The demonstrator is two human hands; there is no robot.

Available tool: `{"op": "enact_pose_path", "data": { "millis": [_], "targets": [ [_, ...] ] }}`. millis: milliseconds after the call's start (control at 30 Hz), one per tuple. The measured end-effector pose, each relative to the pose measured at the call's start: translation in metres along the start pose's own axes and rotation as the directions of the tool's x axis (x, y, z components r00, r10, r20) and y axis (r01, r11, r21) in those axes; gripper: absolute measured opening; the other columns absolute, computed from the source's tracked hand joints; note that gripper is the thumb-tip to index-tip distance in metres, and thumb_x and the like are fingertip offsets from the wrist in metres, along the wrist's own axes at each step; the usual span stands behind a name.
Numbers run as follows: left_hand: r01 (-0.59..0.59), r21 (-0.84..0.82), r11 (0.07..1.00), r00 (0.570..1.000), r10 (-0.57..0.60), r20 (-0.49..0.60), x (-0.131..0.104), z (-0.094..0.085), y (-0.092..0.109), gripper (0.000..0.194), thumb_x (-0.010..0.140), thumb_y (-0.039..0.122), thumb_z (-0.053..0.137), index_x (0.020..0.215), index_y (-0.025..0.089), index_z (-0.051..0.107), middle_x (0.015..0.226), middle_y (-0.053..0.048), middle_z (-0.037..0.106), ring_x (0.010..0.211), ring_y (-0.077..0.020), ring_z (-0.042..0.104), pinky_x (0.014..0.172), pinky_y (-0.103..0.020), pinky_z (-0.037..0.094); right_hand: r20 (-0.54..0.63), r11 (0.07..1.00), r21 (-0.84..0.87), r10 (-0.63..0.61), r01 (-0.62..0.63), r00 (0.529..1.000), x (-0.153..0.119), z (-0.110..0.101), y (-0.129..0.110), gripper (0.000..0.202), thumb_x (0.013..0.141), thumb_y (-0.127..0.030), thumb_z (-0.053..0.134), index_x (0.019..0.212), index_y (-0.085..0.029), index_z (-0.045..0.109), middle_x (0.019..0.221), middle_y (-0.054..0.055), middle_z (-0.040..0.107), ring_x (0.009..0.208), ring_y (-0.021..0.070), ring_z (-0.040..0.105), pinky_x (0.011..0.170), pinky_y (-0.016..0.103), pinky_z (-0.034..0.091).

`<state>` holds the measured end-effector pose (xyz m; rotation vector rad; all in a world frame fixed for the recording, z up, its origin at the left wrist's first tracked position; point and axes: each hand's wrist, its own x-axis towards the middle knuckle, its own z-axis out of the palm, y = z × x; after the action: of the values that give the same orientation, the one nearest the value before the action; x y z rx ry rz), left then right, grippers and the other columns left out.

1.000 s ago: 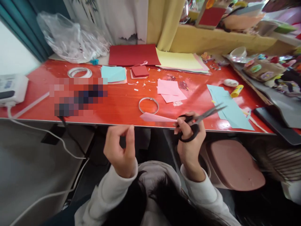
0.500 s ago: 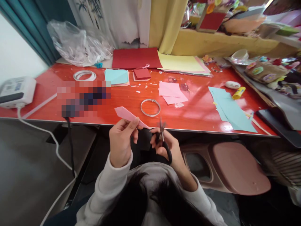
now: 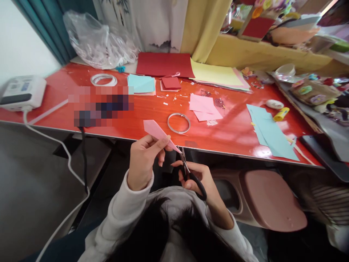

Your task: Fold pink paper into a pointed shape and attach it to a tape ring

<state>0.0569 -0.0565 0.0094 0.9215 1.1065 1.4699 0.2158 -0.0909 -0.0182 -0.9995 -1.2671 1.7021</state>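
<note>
Two hands are working just in front of the near edge of the red surface (image 3: 234,133). The left hand (image 3: 141,160) is holding a pink paper piece (image 3: 158,133), its fingers (image 3: 160,142) pinching together on the paper's lower edge; the piece is pointing up and to the left at its blunt end and tapering down to the right. The right hand (image 3: 197,178) is gripping black-handled scissors (image 3: 188,173), fingers closing through and around the handles, and the blades are meeting the narrow tip of the pink piece (whether the blades are parted cannot be told).

Beyond the hands, a metal ring (image 3: 178,123) is lying flat on the surface, just behind the paper piece. Pink sheets (image 3: 204,107) are lying near it to the right, and light-blue sheets (image 3: 268,131) are lying farther right, toward the edge. A glue stick (image 3: 280,114) is lying beside those. At the far side, a dark red sheet (image 3: 163,64) and a yellow sheet (image 3: 215,72) are lying side by side, with a roll of tape (image 3: 103,79) and a clear plastic bag (image 3: 98,42) well off to the left. A white device (image 3: 21,91) is sitting at the left end.
</note>
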Motion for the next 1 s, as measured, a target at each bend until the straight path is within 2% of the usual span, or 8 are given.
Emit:
{"op": "enact_pose_path", "data": {
  "millis": [333,600,767,1000],
  "targets": [
    [0.011,0.082,0.997,0.997,-0.018,0.079,0.002,-0.004,-0.001,0.022,0.072,0.031,0.071,0.061,0.014,0.065,0.057,-0.001,0.063,0.033,-0.0038,0.043,0.029,-0.017,0.033,-0.015,0.994,-0.103,0.025,-0.027,1.0,-0.002,0.0,-0.004,0.064,0.055,-0.062,0.076,0.095,-0.013,0.069,0.06,-0.001,0.048,0.055,0.0095,0.038,0.05,0.023,0.03],
    [-0.001,0.085,0.996,0.994,-0.008,0.109,0.003,-0.007,0.001,0.022,0.073,0.031,0.071,0.062,0.013,0.065,0.057,-0.001,0.063,0.034,-0.0037,0.044,0.03,-0.016,0.033,0.011,0.989,-0.146,0.038,-0.036,0.999,-0.004,-0.002,-0.007,0.062,0.057,-0.058,0.076,0.097,-0.012,0.068,0.062,-0.001,0.049,0.056,0.0093,0.038,0.051,0.023,0.028],
    [0.025,0.1,0.995,0.99,-0.038,0.135,0.003,-0.007,0.002,0.022,0.072,0.031,0.072,0.061,0.013,0.065,0.058,-0.001,0.064,0.034,-0.0042,0.044,0.03,-0.016,0.033,0.038,0.989,-0.14,0.053,-0.047,0.998,-0.003,-0.003,-0.005,0.062,0.057,-0.059,0.076,0.095,-0.011,0.068,0.061,-0.001,0.048,0.056,0.0094,0.037,0.05,0.023,0.028],
    [0.038,0.082,0.996,0.991,-0.048,0.127,0.006,-0.012,0.002,0.021,0.074,0.029,0.071,0.063,0.012,0.065,0.058,-0.001,0.065,0.034,-0.0035,0.045,0.03,-0.015,0.035,0.019,0.991,-0.115,0.069,-0.067,0.997,-0.007,-0.002,-0.009,0.063,0.058,-0.059,0.075,0.097,-0.01,0.067,0.061,-0.002,0.047,0.056,0.0085,0.036,0.051,0.023,0.026]
  ]
}}
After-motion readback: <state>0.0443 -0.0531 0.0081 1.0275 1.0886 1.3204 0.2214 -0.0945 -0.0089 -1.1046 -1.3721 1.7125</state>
